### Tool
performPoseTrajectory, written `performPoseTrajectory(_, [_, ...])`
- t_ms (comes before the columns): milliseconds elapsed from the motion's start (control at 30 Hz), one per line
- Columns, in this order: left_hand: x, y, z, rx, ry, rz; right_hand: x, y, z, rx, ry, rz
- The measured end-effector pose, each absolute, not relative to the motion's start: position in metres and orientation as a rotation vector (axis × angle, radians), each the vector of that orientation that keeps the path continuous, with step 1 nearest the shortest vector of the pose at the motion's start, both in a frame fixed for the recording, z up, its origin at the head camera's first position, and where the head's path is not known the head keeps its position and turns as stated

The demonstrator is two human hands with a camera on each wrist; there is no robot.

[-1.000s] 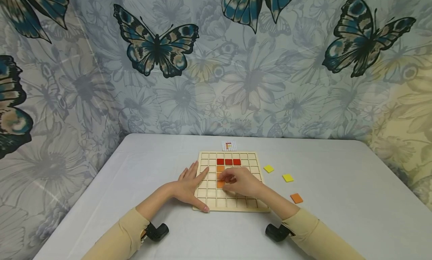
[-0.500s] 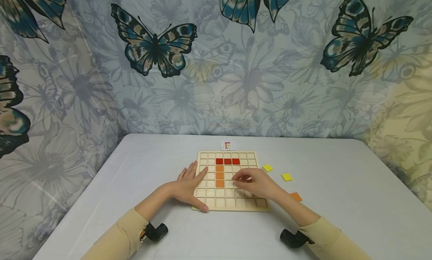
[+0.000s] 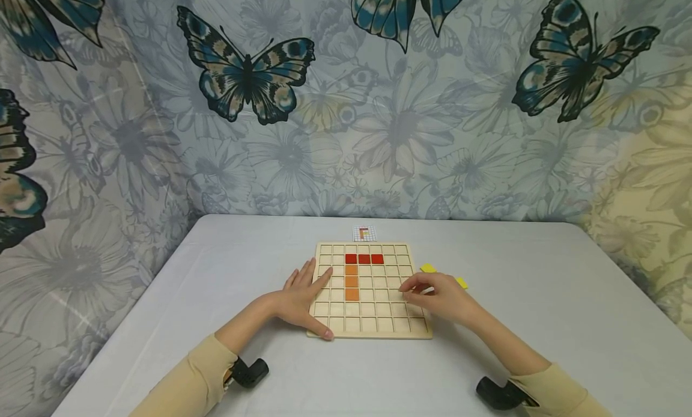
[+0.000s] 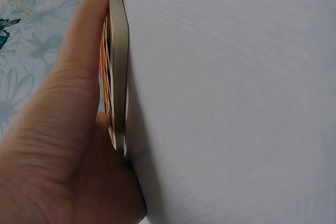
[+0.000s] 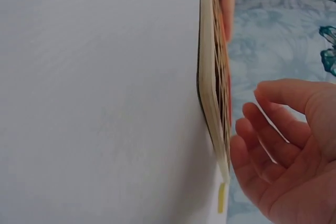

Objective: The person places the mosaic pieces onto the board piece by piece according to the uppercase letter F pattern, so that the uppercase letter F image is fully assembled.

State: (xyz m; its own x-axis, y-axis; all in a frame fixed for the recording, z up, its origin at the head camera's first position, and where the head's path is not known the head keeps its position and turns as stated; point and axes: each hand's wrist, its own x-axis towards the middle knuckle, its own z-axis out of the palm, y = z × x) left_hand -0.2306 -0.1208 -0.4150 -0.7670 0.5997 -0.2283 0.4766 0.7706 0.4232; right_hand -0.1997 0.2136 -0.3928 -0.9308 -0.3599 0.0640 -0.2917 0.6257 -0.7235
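A wooden grid board point(image 3: 373, 328) lies on the table. Three red tiles point(image 3: 364, 259) form a row in its upper part, and three orange tiles point(image 3: 351, 282) run down in a column below the leftmost red one. My left hand point(image 3: 300, 300) rests spread on the board's left edge, its thumb point(image 4: 79, 40) at the near corner. Over the right side of the board hovers my right hand point(image 3: 440, 297). Its fingers point(image 5: 268, 135) are loosely curled, and nothing shows between them in the right wrist view.
Two yellow tiles, one farther back point(image 3: 428, 268) and one partly covered by my right hand point(image 3: 462, 282), lie right of the board. A small card with a coloured grid pattern point(image 3: 364, 233) lies behind it. White cloth covers the table point(image 3: 567, 297); a butterfly-patterned backdrop point(image 3: 400, 128) stands behind.
My right hand has drawn back from the lowest orange tile in the column toward the right edge of the board. The loose orange tile at right is now hidden by that arm. My left hand stays put.
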Motion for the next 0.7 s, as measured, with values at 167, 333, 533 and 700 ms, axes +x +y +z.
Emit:
performPoseTrajectory(167, [-0.230,-0.121,-0.415,0.827,2.617,0.489,-0.194,0.229,-0.389,-0.502,2.770,-1.179])
performPoseTrajectory(333, [-0.230,-0.121,-0.414,0.819,2.610,0.499,-0.187,0.245,-0.385,-0.397,2.761,-1.166])
performPoseTrajectory(533, [-0.231,-0.121,-0.414,0.806,2.603,0.504,-0.180,0.264,-0.385,-0.297,2.724,-1.186])
performPoseTrajectory(700, [-0.231,-0.120,-0.414,0.807,2.603,0.504,-0.174,0.280,-0.385,-0.246,2.699,-1.181])
